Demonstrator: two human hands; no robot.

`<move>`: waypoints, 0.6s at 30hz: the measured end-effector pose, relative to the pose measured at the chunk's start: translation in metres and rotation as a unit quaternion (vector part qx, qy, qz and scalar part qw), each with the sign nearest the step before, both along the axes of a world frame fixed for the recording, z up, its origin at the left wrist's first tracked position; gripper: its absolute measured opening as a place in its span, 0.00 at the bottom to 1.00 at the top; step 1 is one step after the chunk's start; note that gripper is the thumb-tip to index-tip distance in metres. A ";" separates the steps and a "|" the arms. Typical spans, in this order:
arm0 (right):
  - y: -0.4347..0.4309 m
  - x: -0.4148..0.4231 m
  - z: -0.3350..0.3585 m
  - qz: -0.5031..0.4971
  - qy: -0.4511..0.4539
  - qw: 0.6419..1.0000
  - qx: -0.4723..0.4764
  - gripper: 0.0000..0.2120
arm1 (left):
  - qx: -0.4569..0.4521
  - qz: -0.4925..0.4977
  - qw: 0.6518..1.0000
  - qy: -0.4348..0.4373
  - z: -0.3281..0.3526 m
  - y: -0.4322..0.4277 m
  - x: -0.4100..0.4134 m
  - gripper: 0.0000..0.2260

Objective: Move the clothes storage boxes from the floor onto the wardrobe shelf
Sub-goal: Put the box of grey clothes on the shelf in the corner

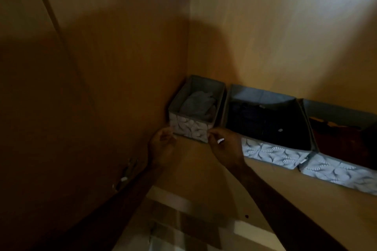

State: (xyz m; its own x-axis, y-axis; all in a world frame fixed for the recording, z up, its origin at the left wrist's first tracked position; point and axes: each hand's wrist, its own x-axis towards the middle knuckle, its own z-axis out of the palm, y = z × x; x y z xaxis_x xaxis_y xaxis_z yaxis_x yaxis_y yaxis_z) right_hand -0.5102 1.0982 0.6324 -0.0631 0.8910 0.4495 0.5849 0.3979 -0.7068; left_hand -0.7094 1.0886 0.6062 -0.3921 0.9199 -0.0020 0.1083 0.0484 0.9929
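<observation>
- Storage boxes: three, standing in a row on the shelf (pixel 204 169) along its back wall. One small box (pixel 195 108) sits in the back left corner; one larger box (pixel 271 149) stands just beside it; a third box (pixel 338 173) follows, cut off by the right edge of the view.
- Patterned front panels: three, one per box, each facing the front edge of the shelf.
- Folded grey garments (pixel 197 104): one pile, inside the small box. Number of pieces cannot be told.
- Dark contents: in the two other boxes, count unclear.
- Hands: two, a left hand (pixel 163 144) and a right hand (pixel 222 146), one at each front corner of the small box.
</observation>
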 end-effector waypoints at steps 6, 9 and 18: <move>-0.068 -0.008 -0.042 0.042 0.105 0.981 -0.155 0.10 | -0.016 0.025 0.997 -0.076 -0.035 -0.096 0.002 0.10; -0.096 -0.015 -0.056 0.086 0.141 0.956 -0.243 0.13 | -0.046 0.067 0.995 -0.055 -0.052 -0.153 0.001 0.08; -0.185 -0.012 -0.094 0.312 0.032 0.870 -0.380 0.06 | -0.155 0.301 0.936 -0.093 -0.101 -0.357 0.060 0.08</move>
